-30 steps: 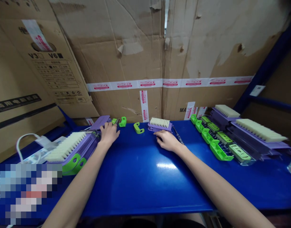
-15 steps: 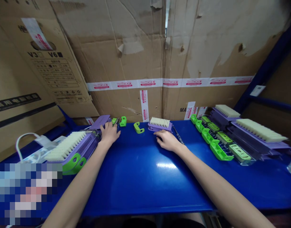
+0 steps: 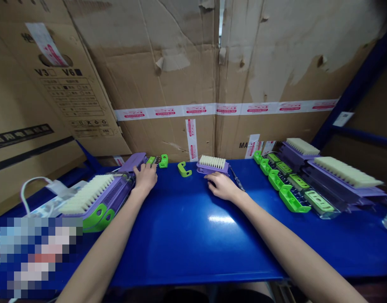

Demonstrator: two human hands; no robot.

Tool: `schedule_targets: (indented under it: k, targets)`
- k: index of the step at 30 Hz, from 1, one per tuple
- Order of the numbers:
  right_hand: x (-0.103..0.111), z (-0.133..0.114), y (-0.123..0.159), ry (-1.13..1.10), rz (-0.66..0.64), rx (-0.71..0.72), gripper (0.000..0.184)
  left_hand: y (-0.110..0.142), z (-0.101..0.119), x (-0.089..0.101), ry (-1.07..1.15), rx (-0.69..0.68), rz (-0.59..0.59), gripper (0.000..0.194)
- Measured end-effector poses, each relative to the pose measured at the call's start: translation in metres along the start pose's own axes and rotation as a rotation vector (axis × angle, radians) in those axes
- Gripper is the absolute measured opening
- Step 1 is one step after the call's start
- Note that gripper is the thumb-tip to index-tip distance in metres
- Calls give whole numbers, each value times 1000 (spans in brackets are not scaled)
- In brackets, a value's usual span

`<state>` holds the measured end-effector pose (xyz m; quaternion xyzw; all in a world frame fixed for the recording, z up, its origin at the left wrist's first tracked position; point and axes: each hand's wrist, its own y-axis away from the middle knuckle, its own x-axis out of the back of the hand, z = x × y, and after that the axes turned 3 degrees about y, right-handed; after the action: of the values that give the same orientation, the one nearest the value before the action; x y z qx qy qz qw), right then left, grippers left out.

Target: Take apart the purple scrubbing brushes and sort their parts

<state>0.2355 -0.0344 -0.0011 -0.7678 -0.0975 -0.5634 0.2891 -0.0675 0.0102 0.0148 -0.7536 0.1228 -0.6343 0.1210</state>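
Note:
My left hand (image 3: 145, 176) lies at the far left of the blue table (image 3: 193, 235), its fingers bent over a small dark part beside a purple plate (image 3: 132, 161) and a green clip (image 3: 163, 160). My right hand (image 3: 222, 186) rests with curled fingers just in front of a small purple brush with pale bristles (image 3: 213, 165), touching its near edge. A loose green hook-shaped clip (image 3: 184, 169) lies between the two hands. A thin tool (image 3: 236, 179) lies right of my right hand.
A long purple brush with green end pieces (image 3: 92, 198) lies at the left. Several more brushes and green clips (image 3: 294, 185) are lined up at the right. Cardboard boxes (image 3: 193, 75) wall off the back. A white cable (image 3: 32, 185) runs at far left.
My left hand has crept slightly toward the green clip and purple plate. The right hand has stayed put.

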Motion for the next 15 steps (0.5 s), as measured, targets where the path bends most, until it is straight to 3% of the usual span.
schedule_targets:
  k: [15]
  targets:
    - [2, -3, 0, 1, -10, 1, 35, 0, 3, -1, -18, -70, 56, 38]
